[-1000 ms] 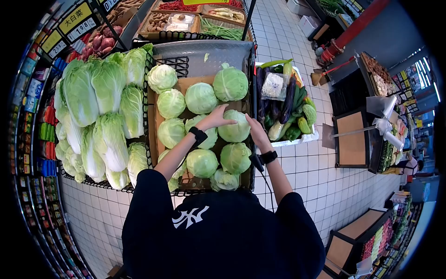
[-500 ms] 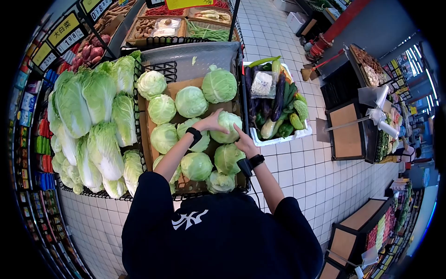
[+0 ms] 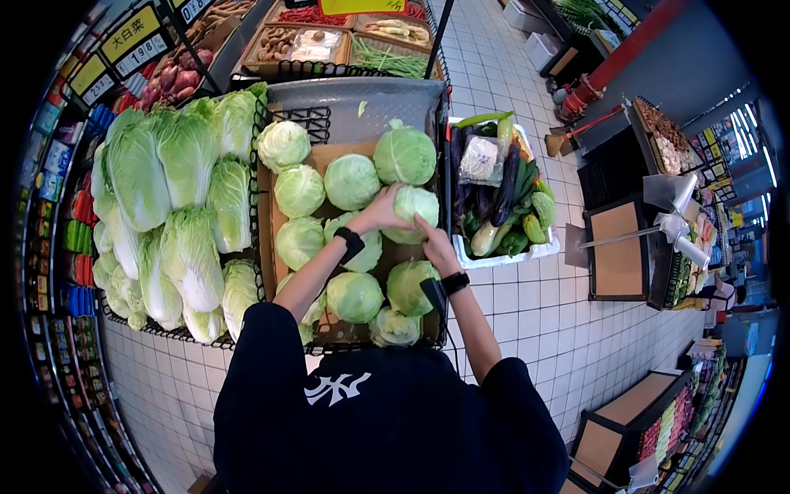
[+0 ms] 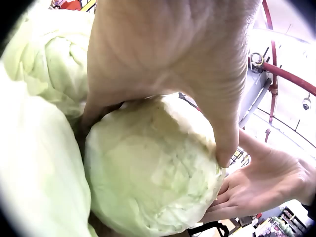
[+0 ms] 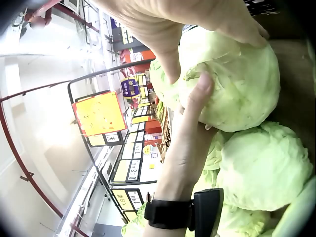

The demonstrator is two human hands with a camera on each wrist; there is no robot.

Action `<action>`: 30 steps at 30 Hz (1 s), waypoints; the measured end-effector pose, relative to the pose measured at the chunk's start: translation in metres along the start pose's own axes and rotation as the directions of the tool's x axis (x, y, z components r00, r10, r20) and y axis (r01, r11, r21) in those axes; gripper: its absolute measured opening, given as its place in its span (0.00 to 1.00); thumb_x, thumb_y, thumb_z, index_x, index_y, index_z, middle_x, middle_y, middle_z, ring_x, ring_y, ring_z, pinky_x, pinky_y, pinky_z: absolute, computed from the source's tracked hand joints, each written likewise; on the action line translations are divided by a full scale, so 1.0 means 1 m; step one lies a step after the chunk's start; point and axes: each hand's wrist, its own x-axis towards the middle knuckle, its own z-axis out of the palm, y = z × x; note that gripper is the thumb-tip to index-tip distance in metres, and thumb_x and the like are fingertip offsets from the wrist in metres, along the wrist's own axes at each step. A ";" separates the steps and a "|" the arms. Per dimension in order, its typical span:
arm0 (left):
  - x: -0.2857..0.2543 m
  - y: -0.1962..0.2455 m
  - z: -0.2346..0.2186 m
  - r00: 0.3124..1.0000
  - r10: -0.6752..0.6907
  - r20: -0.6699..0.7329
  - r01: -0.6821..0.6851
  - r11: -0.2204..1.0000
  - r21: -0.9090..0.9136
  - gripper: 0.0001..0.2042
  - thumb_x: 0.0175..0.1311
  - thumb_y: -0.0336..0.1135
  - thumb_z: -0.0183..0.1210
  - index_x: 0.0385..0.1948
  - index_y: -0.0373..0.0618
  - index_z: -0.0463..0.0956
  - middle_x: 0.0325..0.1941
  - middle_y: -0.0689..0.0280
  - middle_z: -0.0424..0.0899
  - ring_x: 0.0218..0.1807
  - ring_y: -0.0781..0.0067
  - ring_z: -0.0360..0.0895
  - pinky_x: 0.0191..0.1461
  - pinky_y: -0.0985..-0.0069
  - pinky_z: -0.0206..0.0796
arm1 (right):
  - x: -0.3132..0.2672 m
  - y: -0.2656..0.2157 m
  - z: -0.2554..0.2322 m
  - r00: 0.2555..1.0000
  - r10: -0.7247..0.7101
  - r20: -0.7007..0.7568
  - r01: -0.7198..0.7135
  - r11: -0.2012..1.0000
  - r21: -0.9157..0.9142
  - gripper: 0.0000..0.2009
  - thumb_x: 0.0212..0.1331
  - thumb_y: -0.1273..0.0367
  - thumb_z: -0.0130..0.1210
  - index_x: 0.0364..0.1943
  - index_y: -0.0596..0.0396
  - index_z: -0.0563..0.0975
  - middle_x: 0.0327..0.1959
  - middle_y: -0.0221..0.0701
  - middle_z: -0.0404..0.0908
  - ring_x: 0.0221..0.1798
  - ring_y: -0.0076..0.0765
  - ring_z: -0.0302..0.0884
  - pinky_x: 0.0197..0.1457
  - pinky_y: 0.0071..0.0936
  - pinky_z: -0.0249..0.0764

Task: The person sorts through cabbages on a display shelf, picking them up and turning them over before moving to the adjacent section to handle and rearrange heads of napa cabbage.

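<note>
Green cabbage point(image 3: 418, 203) lies between our two hands in the right-hand column of the black-edged produce bin point(image 3: 442, 132), above its cardboard lining point(image 3: 329, 153); we cannot tell whether its underside touches anything below. Just beyond it sits a larger cabbage point(image 3: 405, 155), and on our side a nearer cabbage point(image 3: 411, 290). More heads crowd its left, so our left forearm point(image 3: 306, 284) reaches across them, while the bin's dark right wall stands between it and the white tray point(image 3: 553, 245), which carries long eggplants point(image 3: 508, 181), peppers and a clear-wrapped white pack point(image 3: 479, 159). To our left, napa cabbages point(image 3: 185, 148) are heaped high beside a black wire divider point(image 3: 259, 185); farther off are green beans point(image 3: 391, 59), and price signs point(image 3: 136, 41) stand over the left side. Our left hand point(image 3: 380, 212) has its grip clamped on the head, thumb and fingers apart around it; our right hand point(image 3: 439, 249) also grips it, thumb spread from the fingers, on the right and near side. The head looks rounded and pale green, nearly white where light strikes. Its leaves are wrapped tightly, with creases and a rough, tan-tinged edge in the left wrist view, and crumpled folds beside our left thumb in the right wrist view.
</note>
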 end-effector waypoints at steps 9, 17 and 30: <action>-0.007 0.004 0.020 0.987 -0.007 -0.161 0.011 1.000 0.025 0.56 0.31 0.53 0.76 0.65 0.41 0.51 0.63 0.44 0.61 0.67 0.44 0.59 0.70 0.59 0.53 | 0.030 0.024 -0.055 0.868 -0.320 0.379 0.463 0.248 -0.851 0.25 0.60 0.63 0.61 0.60 0.55 0.70 0.46 0.31 0.79 0.45 0.28 0.74 0.48 0.27 0.68; -0.040 0.038 0.033 0.930 0.072 -0.360 0.091 0.905 0.415 0.49 0.43 0.54 0.71 0.66 0.43 0.53 0.69 0.44 0.55 0.68 0.39 0.55 0.69 0.55 0.52 | 0.002 0.001 -0.054 0.986 0.161 0.041 -0.159 0.986 -0.048 0.33 0.64 0.52 0.54 0.64 0.63 0.61 0.64 0.37 0.63 0.60 0.30 0.62 0.56 0.26 0.63; -0.109 0.059 0.073 0.925 0.328 -0.191 -0.209 0.860 0.465 0.28 0.51 0.39 0.66 0.54 0.41 0.67 0.51 0.54 0.69 0.57 0.52 0.66 0.62 0.63 0.61 | -0.132 0.078 -0.131 0.819 0.551 -0.164 -0.574 0.778 -0.254 0.40 0.55 0.43 0.59 0.56 0.67 0.65 0.53 0.41 0.68 0.58 0.36 0.65 0.64 0.30 0.64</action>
